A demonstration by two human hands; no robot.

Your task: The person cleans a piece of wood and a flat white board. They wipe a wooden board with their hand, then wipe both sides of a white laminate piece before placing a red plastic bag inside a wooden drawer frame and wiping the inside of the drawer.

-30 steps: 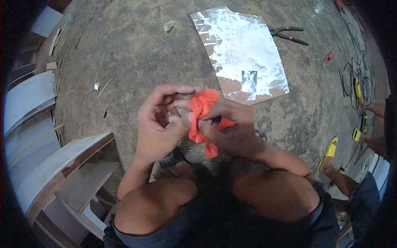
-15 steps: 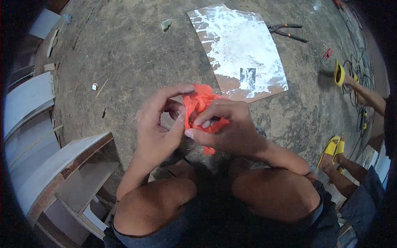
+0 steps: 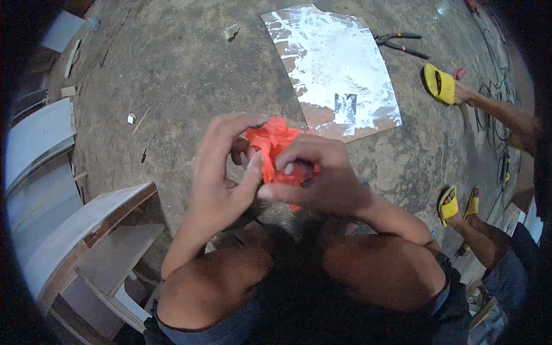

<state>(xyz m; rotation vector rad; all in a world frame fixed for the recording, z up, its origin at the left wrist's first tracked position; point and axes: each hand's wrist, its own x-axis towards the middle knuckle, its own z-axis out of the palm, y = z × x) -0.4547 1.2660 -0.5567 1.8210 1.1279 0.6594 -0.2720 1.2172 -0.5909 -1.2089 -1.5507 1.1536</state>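
A crumpled, thin red plastic bag [image 3: 270, 138] is held up between my two hands, above the floor in front of my knees. My left hand [image 3: 218, 167] curls round its left side, with the index finger along the top edge and the thumb against the near side. From the right, my right hand [image 3: 328, 175] pinches into the folds with bent fingers and thumb; some fingertips are hidden. Beyond the hands lies a brown board [image 3: 319, 122] smeared with white, bearing a small dark rectangle [image 3: 345, 108].
Pliers with black and orange handles [image 3: 405, 45] lie beside the board's far right corner. People in yellow slippers [image 3: 440, 84] stand at the right, near cables [image 3: 489, 95]. Wooden cabinet pieces [image 3: 115, 215] fill the left side. Small scraps [image 3: 231, 31] dot the concrete floor.
My fingers have shifted on the red bag, with the right thumb and fingers spread a little wider apart. At the right, a person's slippered foot has stepped left, toward the board.
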